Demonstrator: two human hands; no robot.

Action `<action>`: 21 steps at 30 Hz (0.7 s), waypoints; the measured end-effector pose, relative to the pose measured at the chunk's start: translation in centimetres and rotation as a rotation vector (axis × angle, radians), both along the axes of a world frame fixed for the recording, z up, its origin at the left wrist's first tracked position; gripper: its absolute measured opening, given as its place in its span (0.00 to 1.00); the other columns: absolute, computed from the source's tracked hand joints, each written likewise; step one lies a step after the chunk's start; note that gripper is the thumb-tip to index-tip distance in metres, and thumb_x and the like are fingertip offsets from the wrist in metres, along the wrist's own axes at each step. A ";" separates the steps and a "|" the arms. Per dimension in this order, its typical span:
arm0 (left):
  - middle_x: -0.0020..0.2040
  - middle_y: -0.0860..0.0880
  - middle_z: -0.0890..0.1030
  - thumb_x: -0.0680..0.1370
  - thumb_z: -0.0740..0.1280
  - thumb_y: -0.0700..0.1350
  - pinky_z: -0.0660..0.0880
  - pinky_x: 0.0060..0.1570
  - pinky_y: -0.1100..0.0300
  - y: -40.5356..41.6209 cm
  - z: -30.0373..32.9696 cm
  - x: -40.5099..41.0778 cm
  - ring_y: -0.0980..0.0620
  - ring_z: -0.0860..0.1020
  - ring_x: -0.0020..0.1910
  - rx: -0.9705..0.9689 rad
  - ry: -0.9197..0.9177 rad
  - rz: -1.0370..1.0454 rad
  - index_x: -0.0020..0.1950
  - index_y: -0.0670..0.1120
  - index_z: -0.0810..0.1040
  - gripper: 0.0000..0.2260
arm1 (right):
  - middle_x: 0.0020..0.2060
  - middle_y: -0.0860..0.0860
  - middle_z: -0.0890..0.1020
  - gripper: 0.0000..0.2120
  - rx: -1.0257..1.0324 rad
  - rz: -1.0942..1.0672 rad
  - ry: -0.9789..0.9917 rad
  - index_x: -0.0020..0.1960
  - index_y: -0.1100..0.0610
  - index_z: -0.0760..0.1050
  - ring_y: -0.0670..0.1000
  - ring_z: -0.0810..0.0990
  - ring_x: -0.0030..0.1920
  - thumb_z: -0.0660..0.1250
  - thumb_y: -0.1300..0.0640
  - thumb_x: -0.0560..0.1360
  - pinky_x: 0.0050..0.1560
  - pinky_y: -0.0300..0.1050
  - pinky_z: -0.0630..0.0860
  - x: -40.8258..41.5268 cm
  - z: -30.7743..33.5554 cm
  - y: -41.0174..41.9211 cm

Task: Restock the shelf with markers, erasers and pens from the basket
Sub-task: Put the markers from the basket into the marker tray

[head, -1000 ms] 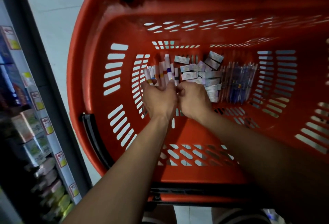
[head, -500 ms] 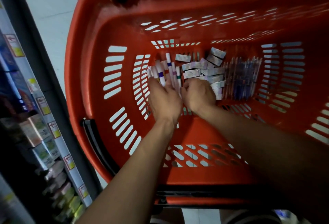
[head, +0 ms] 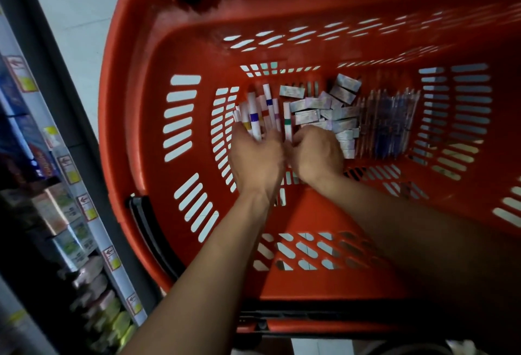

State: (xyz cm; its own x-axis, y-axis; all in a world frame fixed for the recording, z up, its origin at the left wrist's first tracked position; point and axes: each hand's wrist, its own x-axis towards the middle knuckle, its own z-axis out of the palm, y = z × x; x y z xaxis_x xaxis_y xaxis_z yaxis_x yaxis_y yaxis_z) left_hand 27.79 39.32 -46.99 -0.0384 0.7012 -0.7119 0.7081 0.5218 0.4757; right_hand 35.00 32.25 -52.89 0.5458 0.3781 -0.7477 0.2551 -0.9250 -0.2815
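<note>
Both my hands reach into the red basket [head: 135, 117]. My left hand [head: 258, 161] is curled around the near ends of several white markers [head: 255, 117] with coloured bands, which stick up past its fingers. My right hand [head: 317, 154] pinches a white marker with a green band [head: 287, 121] beside them. A pile of small boxed erasers [head: 324, 110] lies just right of the markers. Several clear blue pens [head: 387, 126] lie side by side further right.
A shelf [head: 93, 213] with price tags runs down the left side, stocked with boxed goods [head: 56, 210] and pale packets [head: 98, 298] lower down. A grey upright strip [head: 70, 92] stands between shelf and basket. Pale floor [head: 84, 2] shows beyond.
The markers have been gathered tighter and lifted slightly in my left hand. My right hand has closed in on the green-banded marker. The view shifted a little.
</note>
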 end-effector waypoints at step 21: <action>0.39 0.52 0.84 0.85 0.62 0.58 0.79 0.40 0.52 -0.5 0.0 0.5 0.53 0.82 0.37 0.043 -0.060 -0.071 0.51 0.49 0.82 0.15 | 0.46 0.54 0.86 0.10 0.028 0.056 0.069 0.49 0.52 0.83 0.59 0.84 0.49 0.65 0.50 0.78 0.43 0.44 0.74 0.7 -0.9 0.5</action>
